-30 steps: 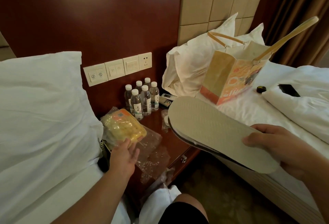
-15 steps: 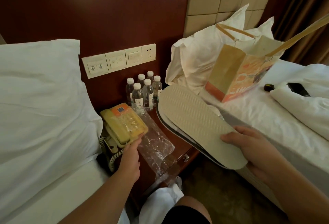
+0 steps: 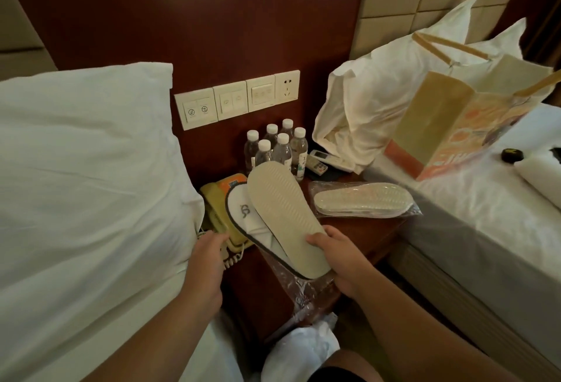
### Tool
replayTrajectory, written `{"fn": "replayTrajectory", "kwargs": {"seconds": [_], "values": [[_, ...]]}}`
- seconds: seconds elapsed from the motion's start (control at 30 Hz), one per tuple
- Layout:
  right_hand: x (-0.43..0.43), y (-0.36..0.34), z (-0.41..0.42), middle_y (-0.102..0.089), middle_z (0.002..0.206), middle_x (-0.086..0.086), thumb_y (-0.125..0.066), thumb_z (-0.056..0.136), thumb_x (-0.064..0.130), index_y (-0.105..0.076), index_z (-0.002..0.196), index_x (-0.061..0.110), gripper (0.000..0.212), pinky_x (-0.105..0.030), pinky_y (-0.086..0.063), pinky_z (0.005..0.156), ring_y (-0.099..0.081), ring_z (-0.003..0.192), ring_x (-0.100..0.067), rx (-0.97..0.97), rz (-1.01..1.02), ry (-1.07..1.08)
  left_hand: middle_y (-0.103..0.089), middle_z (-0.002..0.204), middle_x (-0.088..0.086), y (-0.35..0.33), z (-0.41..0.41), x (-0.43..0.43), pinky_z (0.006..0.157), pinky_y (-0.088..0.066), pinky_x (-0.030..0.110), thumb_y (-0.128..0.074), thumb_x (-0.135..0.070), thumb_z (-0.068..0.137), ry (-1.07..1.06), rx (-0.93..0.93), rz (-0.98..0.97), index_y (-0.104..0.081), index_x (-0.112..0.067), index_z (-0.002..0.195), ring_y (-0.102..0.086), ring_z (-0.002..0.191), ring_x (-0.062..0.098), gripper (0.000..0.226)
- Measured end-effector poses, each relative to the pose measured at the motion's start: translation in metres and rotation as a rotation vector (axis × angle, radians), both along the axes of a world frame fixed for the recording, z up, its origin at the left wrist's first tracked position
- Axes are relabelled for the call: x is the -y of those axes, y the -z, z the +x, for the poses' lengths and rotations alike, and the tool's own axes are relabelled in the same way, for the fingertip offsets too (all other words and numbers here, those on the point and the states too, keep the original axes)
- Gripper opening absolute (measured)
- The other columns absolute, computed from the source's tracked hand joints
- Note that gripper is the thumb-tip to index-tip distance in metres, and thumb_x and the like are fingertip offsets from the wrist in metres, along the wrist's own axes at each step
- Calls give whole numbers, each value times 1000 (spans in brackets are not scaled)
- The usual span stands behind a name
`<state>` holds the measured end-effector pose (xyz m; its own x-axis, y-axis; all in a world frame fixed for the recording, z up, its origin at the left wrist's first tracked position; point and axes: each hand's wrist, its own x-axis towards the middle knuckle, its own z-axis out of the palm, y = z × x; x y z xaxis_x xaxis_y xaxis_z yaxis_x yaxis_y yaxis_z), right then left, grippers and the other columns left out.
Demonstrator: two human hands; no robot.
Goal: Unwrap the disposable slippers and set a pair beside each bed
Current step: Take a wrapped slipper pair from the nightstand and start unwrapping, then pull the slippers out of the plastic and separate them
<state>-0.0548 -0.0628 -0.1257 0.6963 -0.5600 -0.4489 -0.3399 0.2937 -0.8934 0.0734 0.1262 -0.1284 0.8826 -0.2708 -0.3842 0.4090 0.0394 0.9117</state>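
My right hand (image 3: 340,260) grips the heel end of an unwrapped pair of slippers over the nightstand (image 3: 349,239). The upper slipper (image 3: 282,214) shows its beige ribbed sole; the white one (image 3: 243,211) under it shows a dark logo and black edging. My left hand (image 3: 208,257) touches the white slipper's edge beside the yellow telephone (image 3: 217,202), fingers curled. A second pair of slippers (image 3: 364,199) lies in its clear wrapper on the right of the nightstand. An empty clear wrapper (image 3: 294,284) hangs over the nightstand's front edge.
Several water bottles (image 3: 279,148) and a remote (image 3: 318,160) stand at the nightstand's back, below wall switches (image 3: 236,99). A bed with a white pillow (image 3: 85,163) lies left. On the right bed (image 3: 485,214) sit a paper bag (image 3: 461,126) and pillows (image 3: 388,90).
My right hand has carried the slippers left and down over the nightstand, and the two slippers have fanned apart. My left hand moved from the wrapper to the white slipper's edge.
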Motion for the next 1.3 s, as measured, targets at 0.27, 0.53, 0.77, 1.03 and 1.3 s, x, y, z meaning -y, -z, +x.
{"fn": "replayTrajectory", "kwargs": {"seconds": [0.27,0.53,0.77,1.03,1.3], "values": [[-7,42,16,-58,121,8,-68,86,21,-48,129,32,48,-37,-51,85,-58,106,-18,-122,-274,-49,-64,68,-21,-6,0,-3,62,-36,25,-56,-24,93,19,75,22,-56,-36,71,-51,71,-5,25],[-6,58,14,-49,127,1,-61,88,29,-49,138,31,52,-47,-46,100,-51,115,-21,-374,-686,-207,-61,114,-9,-4,-7,3,85,-41,34,-57,-29,88,66,58,101,-67,-44,109,-53,101,11,27],[10,56,15,-52,122,1,-65,83,30,-54,133,33,51,-35,-52,87,-56,106,-18,-321,-644,-220,-60,112,-10,-3,-11,14,79,-38,32,-57,-29,90,76,65,108,-59,-33,120,-52,95,6,31],[62,40,19,-65,102,10,-75,81,33,-59,125,27,47,-15,-44,51,-62,73,-2,-260,-461,78,-55,128,-4,-1,-12,34,101,-39,45,-60,-29,88,72,42,71,-58,-44,108,-49,116,18,25],[121,34,26,-66,116,-24,-70,85,45,-57,127,6,59,-42,-59,74,-70,89,-31,-210,46,321,-51,141,-1,-7,-4,61,112,-31,52,-53,-23,93,96,42,56,-59,-31,127,-45,130,20,35]]}}
